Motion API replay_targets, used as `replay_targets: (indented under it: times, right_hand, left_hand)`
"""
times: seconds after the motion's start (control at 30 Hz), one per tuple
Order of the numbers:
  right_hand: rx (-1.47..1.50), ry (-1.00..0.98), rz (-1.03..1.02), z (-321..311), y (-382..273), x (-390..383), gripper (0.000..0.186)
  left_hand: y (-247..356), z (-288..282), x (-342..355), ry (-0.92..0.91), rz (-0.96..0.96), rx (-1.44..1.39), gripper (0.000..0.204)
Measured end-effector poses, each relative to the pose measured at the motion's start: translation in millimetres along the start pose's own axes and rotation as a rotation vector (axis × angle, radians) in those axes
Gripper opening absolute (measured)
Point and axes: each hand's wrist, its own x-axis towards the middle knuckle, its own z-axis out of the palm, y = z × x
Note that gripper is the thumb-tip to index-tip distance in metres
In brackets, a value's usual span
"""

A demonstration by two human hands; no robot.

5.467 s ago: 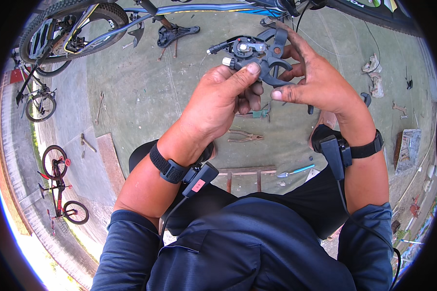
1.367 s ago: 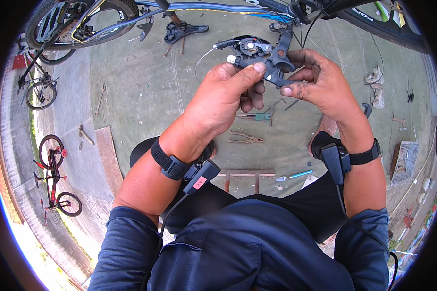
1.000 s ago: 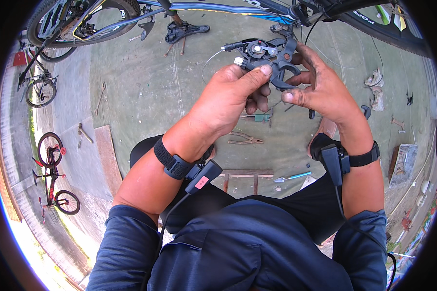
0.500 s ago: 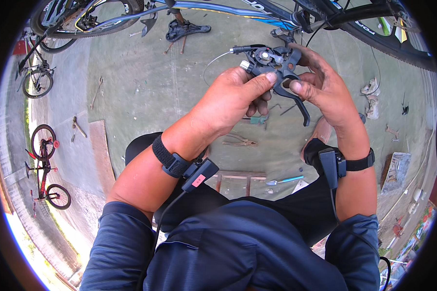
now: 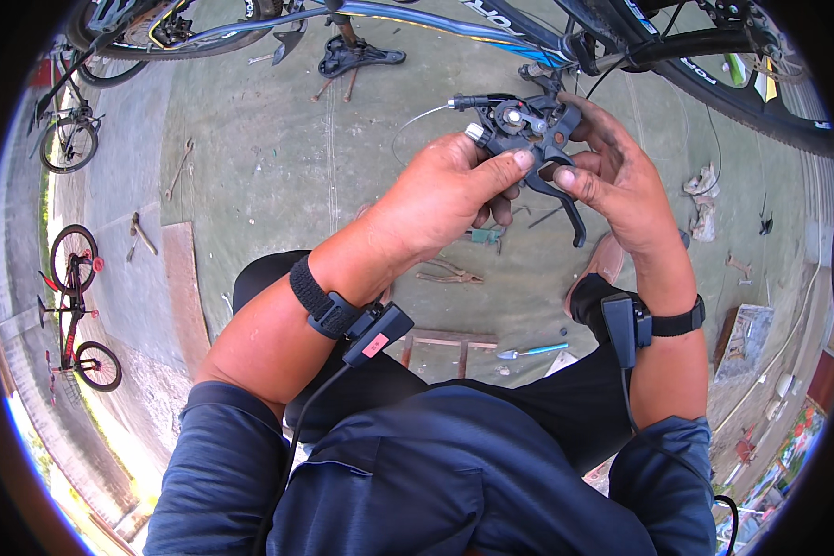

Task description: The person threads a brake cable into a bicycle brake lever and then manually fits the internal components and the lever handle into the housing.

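Observation:
Between my two hands is a black bicycle brake and shift lever [image 5: 525,130], its shifter mechanism facing up and a thin cable [image 5: 423,115] leaving it on the left. My left hand [image 5: 463,185] grips its near left side, thumb pressed on the body beside the silver barrel adjuster. Around its right end curl the fingers of my right hand [image 5: 619,176], with the thumb close to the lever's base. The curved lever blade hangs down between the hands toward me. Fingers of both hands are partly hidden behind the lever.
A bicycle frame [image 5: 417,17] spans the far edge upside down, its saddle [image 5: 360,57] on the floor. Pliers [image 5: 449,271], a blue-handled tool [image 5: 533,350], a hammer [image 5: 143,233] and a wrench [image 5: 180,169] lie around me. Another bicycle [image 5: 72,310] stands at left.
The view has shifted slightly. Both hands keep their hold on the brake and shift lever, which looks almost unchanged in its tilt.

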Motion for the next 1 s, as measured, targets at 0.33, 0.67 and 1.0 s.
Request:
replay_targets:
  times: [0.33, 0.67, 1.0]
  right_hand:
    - [0.063, -0.011, -0.019, 2.2, -5.4, 0.0, 0.08]
    - [0.147, -0.009, -0.061, 1.6, -0.1, 0.5, 0.076]
    - [0.146, -0.004, -0.125, 4.5, -3.1, -1.3, 0.073]
  left_hand:
    - [-3.1, -2.7, 3.0, 0.014, -0.007, 0.039, 0.024]
    - [-3.4, -2.2, 3.7, 0.051, 0.018, 0.082, 0.026]
    - [-0.9, 0.8, 4.1, 0.046, 0.053, 0.064, 0.029]
